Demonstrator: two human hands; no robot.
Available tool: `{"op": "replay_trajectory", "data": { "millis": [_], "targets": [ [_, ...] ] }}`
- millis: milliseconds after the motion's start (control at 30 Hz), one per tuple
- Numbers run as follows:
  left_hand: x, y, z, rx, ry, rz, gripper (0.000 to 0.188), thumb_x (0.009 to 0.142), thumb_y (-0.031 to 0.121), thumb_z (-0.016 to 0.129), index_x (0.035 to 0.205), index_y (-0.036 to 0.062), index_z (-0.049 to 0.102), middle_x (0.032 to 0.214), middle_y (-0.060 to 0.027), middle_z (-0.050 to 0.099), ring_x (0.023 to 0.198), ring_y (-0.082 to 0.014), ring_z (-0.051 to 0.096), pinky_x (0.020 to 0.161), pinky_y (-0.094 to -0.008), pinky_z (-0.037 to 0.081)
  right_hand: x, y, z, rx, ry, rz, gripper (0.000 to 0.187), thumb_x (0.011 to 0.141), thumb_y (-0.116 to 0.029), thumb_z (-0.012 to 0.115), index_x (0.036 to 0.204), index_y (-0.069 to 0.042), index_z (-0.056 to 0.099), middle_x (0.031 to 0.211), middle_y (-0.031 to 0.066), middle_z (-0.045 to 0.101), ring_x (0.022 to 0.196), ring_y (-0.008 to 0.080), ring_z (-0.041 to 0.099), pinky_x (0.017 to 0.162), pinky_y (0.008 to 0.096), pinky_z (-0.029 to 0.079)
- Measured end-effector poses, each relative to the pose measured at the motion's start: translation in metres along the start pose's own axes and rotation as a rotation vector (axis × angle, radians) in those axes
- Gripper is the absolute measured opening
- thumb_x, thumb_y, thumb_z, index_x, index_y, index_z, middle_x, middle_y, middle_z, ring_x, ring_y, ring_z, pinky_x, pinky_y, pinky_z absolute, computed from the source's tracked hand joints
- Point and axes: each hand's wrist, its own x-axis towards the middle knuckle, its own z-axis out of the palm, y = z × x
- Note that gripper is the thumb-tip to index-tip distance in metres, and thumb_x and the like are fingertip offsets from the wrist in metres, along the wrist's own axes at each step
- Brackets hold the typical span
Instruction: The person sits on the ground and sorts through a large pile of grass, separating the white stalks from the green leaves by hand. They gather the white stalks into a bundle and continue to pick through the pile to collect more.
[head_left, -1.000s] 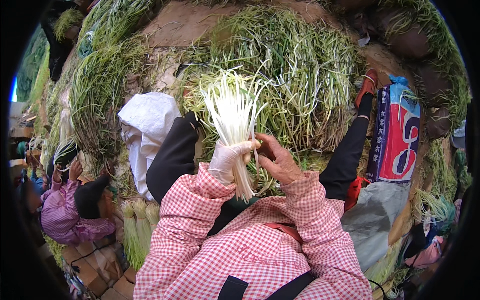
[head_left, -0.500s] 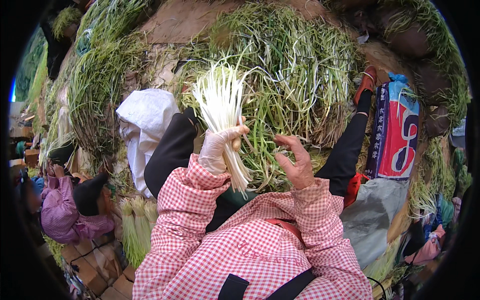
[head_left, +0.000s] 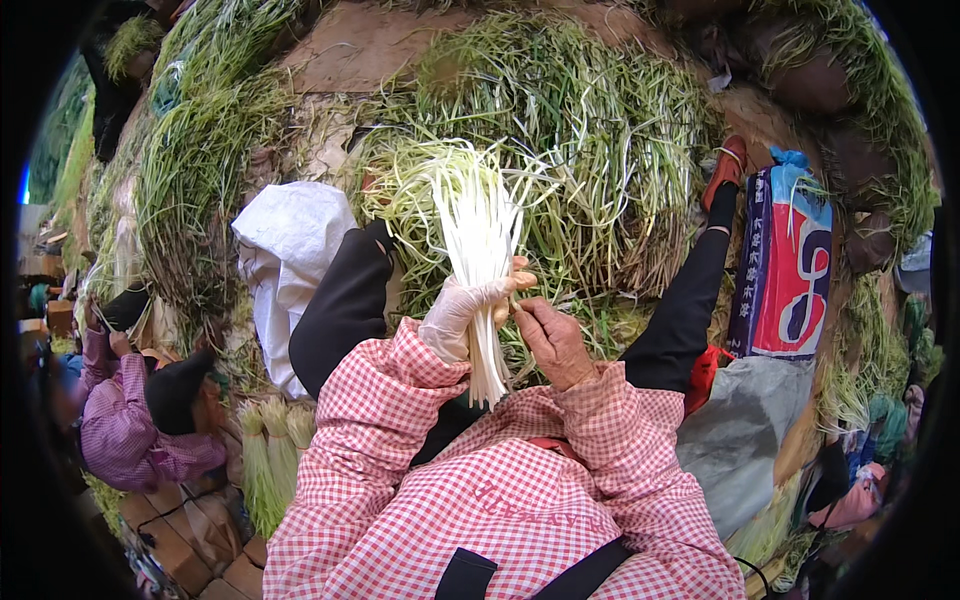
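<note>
A bunch of white-stalked greens (head_left: 475, 235) stands in front of my chest, its pale green leafy ends fanning out at the top. My left hand (head_left: 465, 312), in a thin clear glove, is wrapped round the bunch at its lower middle, and the cut-looking white ends hang below the grip. My bare right hand (head_left: 550, 340) is closed beside the bunch on its right, fingertips pinched together near the left fingers. What it pinches is too small to make out. Beyond both hands lies a broad heap of loose green leaves and stalks (head_left: 580, 150).
A white sack (head_left: 290, 225) lies left of my bent knee. To the right stand a red and blue printed bag (head_left: 795, 265) and a grey plastic sheet (head_left: 750, 420). Tied bundles (head_left: 270, 460) stand at lower left, near another person in a purple checked sleeve (head_left: 125, 410).
My left hand has shifted the bunch slightly right and down. My right hand has moved left to the bunch, its fingers going from spread to pinched.
</note>
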Motion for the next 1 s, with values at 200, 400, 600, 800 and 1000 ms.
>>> {"op": "replay_trajectory", "data": {
  "millis": [200,400,600,800,1000],
  "targets": [
    [0.001,0.017,-0.011,-0.087,0.183,0.123,0.024,0.086,0.009,0.067,0.107,-0.0005,0.061,0.071,-0.0044,0.062,0.047,-0.0084,0.052,0.042,-0.0185,0.041,-0.045,0.034,-0.018,0.343,-0.142,0.397,0.028,0.095,-0.025,0.055,0.111,-0.002,0.057,0.07,0.0106,0.057,0.053,0.0241,0.049,0.052,0.0349,0.04],
    [0.002,0.021,-0.018,-0.13,0.228,0.245,0.022,0.086,0.01,0.068,0.105,0.0002,0.061,0.072,-0.0044,0.06,0.046,-0.0083,0.05,0.042,-0.0186,0.042,-0.066,0.098,-0.037,-0.841,-0.475,0.518,0.023,0.088,-0.02,0.061,0.106,-0.006,0.063,0.073,0.0069,0.057,0.065,0.0247,0.055,0.06,0.0362,0.039],
    [0.001,0.019,-0.014,-0.09,0.213,0.237,0.025,0.085,0.01,0.07,0.106,0.0008,0.06,0.073,-0.0047,0.062,0.049,-0.008,0.051,0.045,-0.0176,0.042,-0.021,0.018,-0.035,-0.366,0.009,0.027,0.028,0.081,-0.014,0.068,0.108,-0.007,0.063,0.099,0.0084,0.057,0.09,0.0265,0.056,0.078,0.0369,0.041],
    [0.001,0.011,-0.006,-0.074,0.223,0.153,0.028,0.084,0.009,0.07,0.108,0.0009,0.059,0.074,-0.006,0.063,0.051,-0.0099,0.054,0.047,-0.0195,0.044,0.02,-0.026,0.004,-0.495,0.147,-0.448,0.018,0.079,-0.01,0.07,0.095,-0.006,0.062,0.083,0.0069,0.06,0.073,0.0251,0.058,0.066,0.036,0.043],
    [-0.003,0.009,-0.01,-0.078,0.251,0.18,0.024,0.083,0.007,0.069,0.105,-0.0004,0.061,0.073,-0.007,0.063,0.048,-0.0105,0.054,0.045,-0.0205,0.043,-0.02,-0.006,-0.012,-0.32,0.075,-0.286,0.012,0.079,-0.002,0.066,0.09,-0.004,0.062,0.073,0.0099,0.058,0.065,0.0267,0.058,0.059,0.0374,0.045]
  ]
}}
